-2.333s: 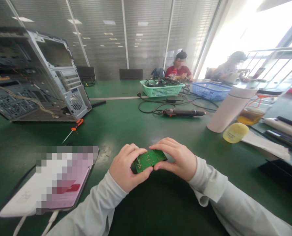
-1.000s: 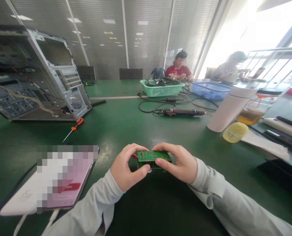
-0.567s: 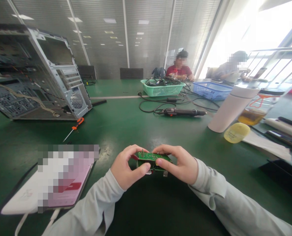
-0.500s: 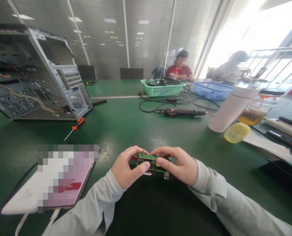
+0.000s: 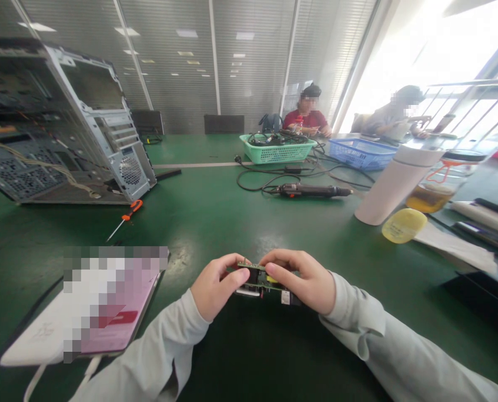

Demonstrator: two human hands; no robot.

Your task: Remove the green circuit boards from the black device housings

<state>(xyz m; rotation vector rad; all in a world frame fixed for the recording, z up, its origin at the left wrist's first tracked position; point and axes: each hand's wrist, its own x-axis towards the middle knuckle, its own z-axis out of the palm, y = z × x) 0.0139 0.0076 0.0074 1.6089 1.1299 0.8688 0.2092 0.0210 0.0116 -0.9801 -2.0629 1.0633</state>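
Between my two hands, low in the middle of the view, is a small green circuit board assembly [image 5: 257, 277] with a black part, a yellow part and a silver connector at its lower right. My left hand [image 5: 215, 285] grips its left end, thumb on the near side and fingers over the top edge. Around the right end, my right hand [image 5: 305, 279] is closed in the same way. The assembly is seen nearly edge-on, above the green table [image 5: 199, 223]. My fingers hide parts of both ends.
An open computer case [image 5: 94, 128] stands at the left, near an orange screwdriver [image 5: 132, 212] and phone [image 5: 119, 312]. A power tool [image 5: 311, 191], green basket [image 5: 279, 151], blue basket [image 5: 360, 154] and pink bottle [image 5: 393, 184] lie ahead and right. Two people sit beyond.
The board assembly has tilted, so its top face shows less and the connector and black part show more. My left thumb has shifted slightly left and up.
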